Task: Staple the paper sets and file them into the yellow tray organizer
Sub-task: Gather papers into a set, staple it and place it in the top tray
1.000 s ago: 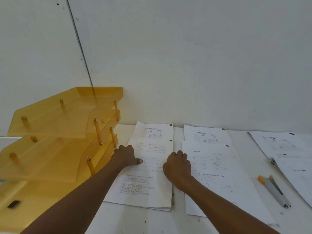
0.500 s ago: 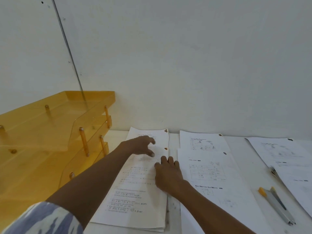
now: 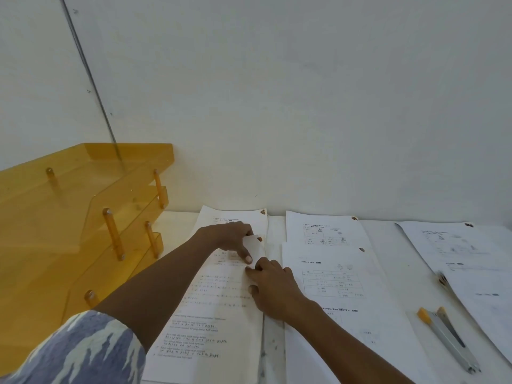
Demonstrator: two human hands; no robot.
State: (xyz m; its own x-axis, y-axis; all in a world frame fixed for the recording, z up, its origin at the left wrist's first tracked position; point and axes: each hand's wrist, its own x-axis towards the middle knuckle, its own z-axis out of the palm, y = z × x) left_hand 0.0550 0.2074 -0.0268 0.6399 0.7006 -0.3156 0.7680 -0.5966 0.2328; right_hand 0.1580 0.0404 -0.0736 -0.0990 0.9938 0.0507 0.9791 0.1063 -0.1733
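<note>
Now left hand [image 3: 231,239] pinches paper's [image 3: 221,295] corner (curled).

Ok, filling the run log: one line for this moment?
phase: picking up sheet | left hand: lifting top-right corner of left paper stack | right hand: pressing stack | stapler: idle | yellow tray organizer: untouched

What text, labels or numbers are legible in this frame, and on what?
Nothing can be quoted with confidence.
Left paper stack, under both hands: printed and handwritten lines, too blurred to read.
Middle paper stack: headings, a table and small figures, too small to read.
Right paper stack: faint print, unreadable.
Stapler: no marking visible.
Yellow tray organizer: no label visible.
</note>
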